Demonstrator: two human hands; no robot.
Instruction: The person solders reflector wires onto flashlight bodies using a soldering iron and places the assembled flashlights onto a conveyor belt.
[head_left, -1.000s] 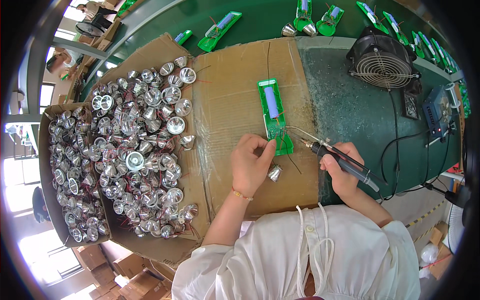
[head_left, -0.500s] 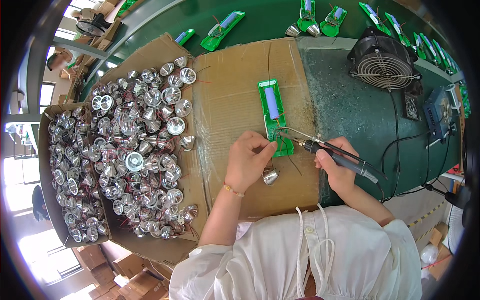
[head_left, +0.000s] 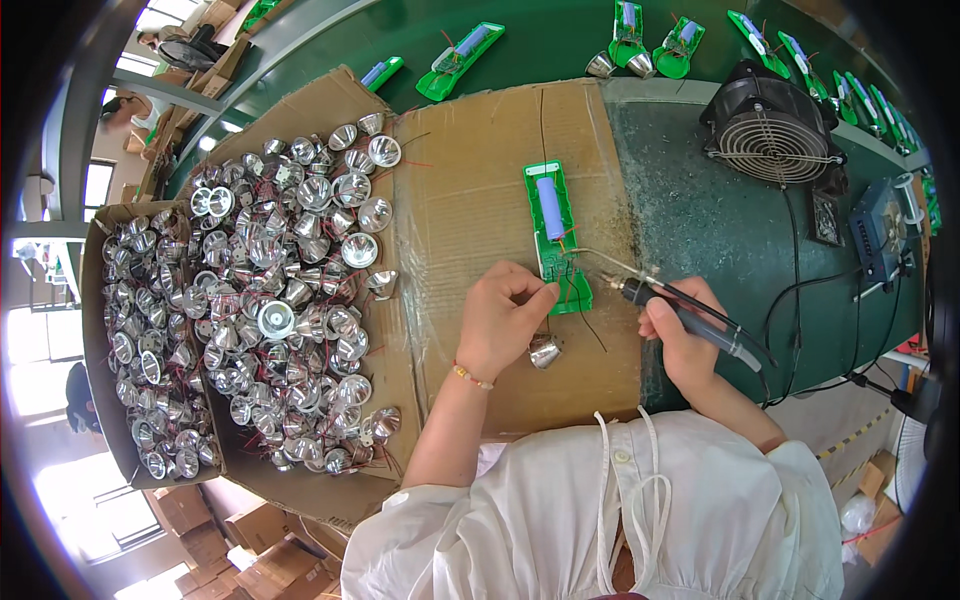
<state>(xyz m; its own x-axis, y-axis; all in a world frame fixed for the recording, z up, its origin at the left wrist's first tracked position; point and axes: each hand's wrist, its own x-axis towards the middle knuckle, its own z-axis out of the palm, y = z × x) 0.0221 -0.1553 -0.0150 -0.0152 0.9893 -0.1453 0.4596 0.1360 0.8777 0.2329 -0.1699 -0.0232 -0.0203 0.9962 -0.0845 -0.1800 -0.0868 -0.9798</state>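
A green plastic housing [head_left: 571, 297] lies on the cardboard in front of me, with a lilac cylindrical battery [head_left: 550, 208], a small circuit board and thin wires in it. My left hand [head_left: 507, 315] is at the housing's lower left edge, thumb and forefinger pinched together; what they hold is too small to make out. Just below those fingers is a silver reflector cup [head_left: 544, 351]. My right hand [head_left: 686, 335] grips a soldering iron [head_left: 690, 320] with a thin curved metal tube along it. The tube's end is over the board, while the iron's tip is right of the housing.
Cardboard boxes [head_left: 218, 440] on the left hold many silver reflector cups with red wires. A black fan [head_left: 768, 135] and a blue soldering station [head_left: 880, 232] stand at the right, with cables running down. Several green housings [head_left: 460, 62] lie along the far side.
The soldering iron's tip has drawn back slightly to the right from the circuit board. My left hand keeps its pinch at the housing. The whole view has shifted a little.
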